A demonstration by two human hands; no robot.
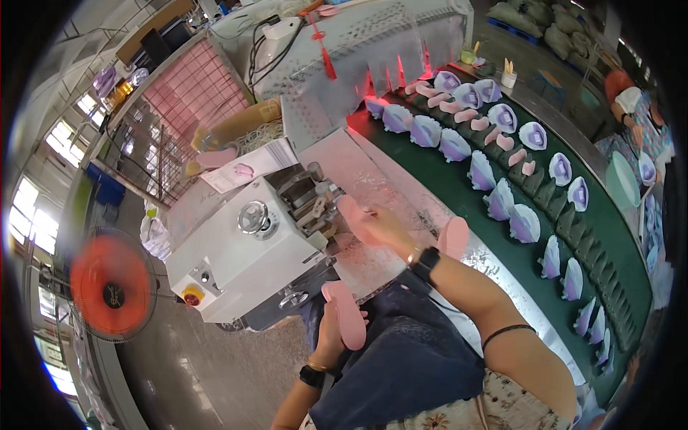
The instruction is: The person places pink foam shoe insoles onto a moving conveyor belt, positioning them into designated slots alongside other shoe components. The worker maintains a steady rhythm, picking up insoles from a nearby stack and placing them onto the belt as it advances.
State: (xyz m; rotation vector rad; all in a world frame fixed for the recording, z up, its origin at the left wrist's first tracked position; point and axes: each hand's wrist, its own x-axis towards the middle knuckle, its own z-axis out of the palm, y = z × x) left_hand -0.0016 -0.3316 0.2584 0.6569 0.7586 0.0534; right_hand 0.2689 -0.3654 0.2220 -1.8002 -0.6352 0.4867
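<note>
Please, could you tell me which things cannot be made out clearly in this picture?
All in the head view:
- Left hand: palm hidden behind the pink sole it holds.
- Right hand: fingers below its pink sole hidden by sole and hand.
- Space behind the hanging curtain: hidden by its strips.
- Markings around the white machine's dial: too small.
- Co-worker: partly cut off by the dark lens rim.

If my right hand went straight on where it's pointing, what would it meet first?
Probably the metal head of the white machine; the pink sole in your right hand looks close to it, though depth is unclear.
</note>
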